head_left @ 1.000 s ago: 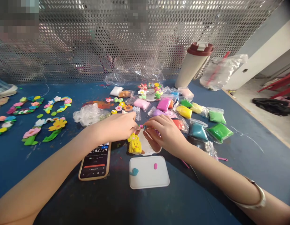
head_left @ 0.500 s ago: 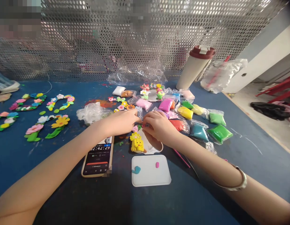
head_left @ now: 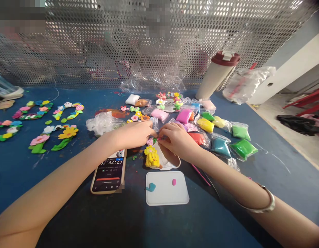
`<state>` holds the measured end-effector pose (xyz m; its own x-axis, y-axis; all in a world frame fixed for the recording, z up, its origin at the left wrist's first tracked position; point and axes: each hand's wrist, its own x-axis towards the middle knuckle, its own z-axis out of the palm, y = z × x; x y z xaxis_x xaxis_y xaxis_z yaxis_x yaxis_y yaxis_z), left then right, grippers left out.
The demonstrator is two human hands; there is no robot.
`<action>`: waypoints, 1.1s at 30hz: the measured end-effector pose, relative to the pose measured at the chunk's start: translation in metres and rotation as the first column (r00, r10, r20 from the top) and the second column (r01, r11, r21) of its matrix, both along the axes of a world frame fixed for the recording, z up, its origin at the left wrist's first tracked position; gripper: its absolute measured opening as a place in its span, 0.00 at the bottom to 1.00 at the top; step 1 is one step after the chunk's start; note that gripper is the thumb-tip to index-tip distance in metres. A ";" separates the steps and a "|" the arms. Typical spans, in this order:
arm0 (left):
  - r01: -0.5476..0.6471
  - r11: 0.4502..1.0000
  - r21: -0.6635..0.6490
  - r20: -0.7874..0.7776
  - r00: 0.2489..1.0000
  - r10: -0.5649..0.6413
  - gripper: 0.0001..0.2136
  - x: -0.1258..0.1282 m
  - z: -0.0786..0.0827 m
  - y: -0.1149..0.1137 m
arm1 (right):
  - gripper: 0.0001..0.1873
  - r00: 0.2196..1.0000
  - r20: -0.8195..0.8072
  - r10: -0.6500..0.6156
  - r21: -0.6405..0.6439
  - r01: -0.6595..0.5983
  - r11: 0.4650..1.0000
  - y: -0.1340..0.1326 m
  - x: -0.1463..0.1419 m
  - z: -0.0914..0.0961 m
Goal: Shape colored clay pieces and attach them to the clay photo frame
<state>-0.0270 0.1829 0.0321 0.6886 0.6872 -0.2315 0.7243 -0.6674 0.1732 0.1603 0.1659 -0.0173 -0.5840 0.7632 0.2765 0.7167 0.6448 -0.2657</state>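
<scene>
My left hand [head_left: 142, 132] reaches to the top edge of a small white-framed mirror [head_left: 172, 161], its fingers bent and bunched together. Opposite it, my right hand [head_left: 176, 137] has thumb and fingers pinched at the same edge, by a tiny pink-red bit of clay. What either set of fingertips grips is hidden. On the mirror's left side sit a yellow clay figure with a smiling face [head_left: 152, 159] and a small pink clay face [head_left: 149, 141]. Just below lies a white board [head_left: 167, 196] carrying a blue clay piece [head_left: 151, 186] and a pink clay piece [head_left: 174, 182].
A phone [head_left: 107, 175] showing a timer lies under my left forearm. Bagged clay, such as a green packet [head_left: 243, 148], spreads beyond my right hand. A tumbler [head_left: 214, 77] stands behind. Flower-decorated clay rings [head_left: 67, 132] lie left. A pink stick [head_left: 201, 175] is beneath my right forearm.
The view has shifted slightly, so everything appears a little farther right. Both hands stay at the mirror's top edge, with hardly any change in their fingers.
</scene>
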 end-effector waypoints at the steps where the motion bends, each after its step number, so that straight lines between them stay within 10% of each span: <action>1: 0.002 1.000 0.007 -0.008 1.000 -0.002 0.16 0.000 0.000 0.000 | 0.04 1.000 -0.007 -0.001 0.002 0.001 1.000 0.000 0.000 0.000; 33: -0.022 0.998 0.063 -0.072 0.997 0.027 0.19 -0.002 0.002 -0.002 | 0.13 0.993 0.106 -0.044 0.161 0.027 0.987 -0.033 -0.005 -0.009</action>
<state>-0.0289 0.1805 0.0336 0.6542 0.7186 -0.2361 0.7498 -0.6570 0.0782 0.1553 0.1329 -0.0267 -0.5906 0.7355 0.3321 0.7589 0.6461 -0.0812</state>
